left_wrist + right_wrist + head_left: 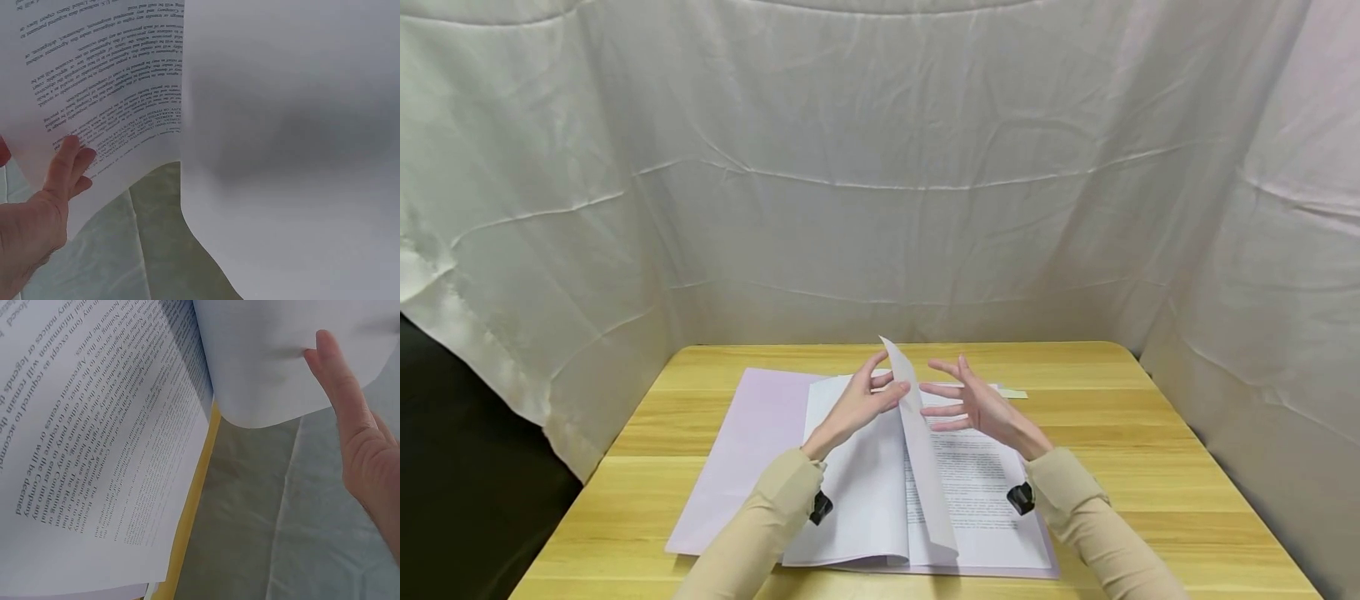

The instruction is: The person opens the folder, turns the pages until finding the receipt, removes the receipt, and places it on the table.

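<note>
A single sheet [922, 467] stands raised and curved above an opened stack of papers. On its left side is my left hand [861, 404], with the thumb lying against the sheet and the fingers spread. The left wrist view shows that hand [53, 194] beside the sheet's printed face [106, 94]. To the right of the sheet, my right hand [981, 408] holds its fingers straight and spread. In the right wrist view its fingertip touches or almost touches the blank face [269, 369]. A printed page [973, 467] lies flat beneath it.
Turned pages [853, 492] lie blank side up on the left. A lilac cover [745, 458] spreads open under the papers. A pale tab [1013, 393] sticks out at the far right. The wooden table [1120, 467] is enclosed by grey-white cloth [880, 233].
</note>
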Tool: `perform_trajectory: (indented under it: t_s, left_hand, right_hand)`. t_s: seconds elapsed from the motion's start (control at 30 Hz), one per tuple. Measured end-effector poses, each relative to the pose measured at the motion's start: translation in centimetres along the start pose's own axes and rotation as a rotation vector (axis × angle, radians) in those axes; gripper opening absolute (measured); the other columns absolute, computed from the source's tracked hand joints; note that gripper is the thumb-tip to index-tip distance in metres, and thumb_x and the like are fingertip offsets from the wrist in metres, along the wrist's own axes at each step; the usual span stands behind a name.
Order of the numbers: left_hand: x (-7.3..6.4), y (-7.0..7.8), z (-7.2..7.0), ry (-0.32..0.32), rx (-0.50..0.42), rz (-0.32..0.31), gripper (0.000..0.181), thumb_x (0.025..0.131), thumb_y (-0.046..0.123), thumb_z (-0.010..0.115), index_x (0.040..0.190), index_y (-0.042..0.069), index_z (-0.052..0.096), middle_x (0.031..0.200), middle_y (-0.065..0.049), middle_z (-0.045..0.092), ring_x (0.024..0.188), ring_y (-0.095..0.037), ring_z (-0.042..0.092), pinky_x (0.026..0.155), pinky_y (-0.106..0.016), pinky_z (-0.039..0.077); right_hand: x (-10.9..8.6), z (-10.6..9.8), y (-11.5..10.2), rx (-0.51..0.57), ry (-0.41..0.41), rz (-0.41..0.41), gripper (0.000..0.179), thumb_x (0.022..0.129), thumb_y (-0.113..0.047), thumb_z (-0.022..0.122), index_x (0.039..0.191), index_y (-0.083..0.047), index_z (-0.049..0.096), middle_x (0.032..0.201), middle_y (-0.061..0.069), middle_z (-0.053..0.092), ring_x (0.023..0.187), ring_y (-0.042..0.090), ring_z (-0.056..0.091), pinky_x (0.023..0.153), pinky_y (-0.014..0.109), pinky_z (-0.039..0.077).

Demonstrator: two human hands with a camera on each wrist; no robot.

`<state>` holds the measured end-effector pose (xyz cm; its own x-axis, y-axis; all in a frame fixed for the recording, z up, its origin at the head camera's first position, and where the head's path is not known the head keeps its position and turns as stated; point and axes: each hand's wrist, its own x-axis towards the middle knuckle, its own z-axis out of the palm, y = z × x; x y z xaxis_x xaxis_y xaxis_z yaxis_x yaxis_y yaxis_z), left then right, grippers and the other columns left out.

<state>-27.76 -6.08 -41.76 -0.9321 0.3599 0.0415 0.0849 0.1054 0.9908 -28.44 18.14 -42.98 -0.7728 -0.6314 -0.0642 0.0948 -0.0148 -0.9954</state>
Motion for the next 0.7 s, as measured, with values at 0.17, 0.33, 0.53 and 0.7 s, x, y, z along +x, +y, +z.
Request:
perform_trajectory:
  t_s: [0.17, 0.33, 0.53, 0.7]
  left_hand:
    - [-0.1, 0.1, 0.0, 0.039, 0.011, -0.020, 0.076, 0.096, 0.010, 0.065, 0.159, 0.003, 0.023, 0.147, -0.034, 0.049, 0.127, -0.043, 0.060, 0.099, -0.045, 0.058]
    - [0.0, 0.0, -0.1, 0.063, 0.043, -0.028, 0.073, 0.093, 0.006, 0.062, 0.158, 0.005, 0.027, 0.144, -0.031, 0.053, 0.125, -0.041, 0.062, 0.095, -0.047, 0.060]
    - [-0.2, -0.2, -0.5, 0.095, 0.085, -0.030, 0.076, 0.088, 0.000, 0.059, 0.157, 0.004, 0.029, 0.138, -0.031, 0.058, 0.116, -0.038, 0.068, 0.085, -0.042, 0.063]
    - [-0.4, -0.6, -1.0, 0.143, 0.113, -0.041, 0.076, 0.084, -0.004, 0.059, 0.155, 0.004, 0.033, 0.138, -0.031, 0.058, 0.114, -0.034, 0.067, 0.073, -0.028, 0.059]
  right_hand:
    - [-0.1, 0.1, 0.3, 0.015, -0.016, -0.006, 0.070, 0.107, -0.056, 0.008, 0.163, -0.014, 0.006, 0.163, 0.029, 0.022, 0.136, 0.052, 0.048, 0.108, 0.063, 0.044]
    - [-0.1, 0.3, 0.5, 0.010, -0.023, -0.010, 0.071, 0.107, -0.056, 0.007, 0.163, -0.014, 0.006, 0.163, 0.029, 0.022, 0.137, 0.052, 0.046, 0.109, 0.065, 0.041]
    - [-0.3, 0.5, 0.7, -0.016, -0.018, -0.009, 0.067, 0.107, -0.052, 0.004, 0.163, -0.015, 0.006, 0.163, 0.029, 0.024, 0.140, 0.052, 0.042, 0.110, 0.062, 0.043]
    - [-0.5, 0.7, 0.8, -0.032, -0.011, -0.030, 0.067, 0.108, -0.051, 0.006, 0.163, -0.012, 0.008, 0.162, 0.029, 0.027, 0.140, 0.053, 0.041, 0.111, 0.062, 0.042]
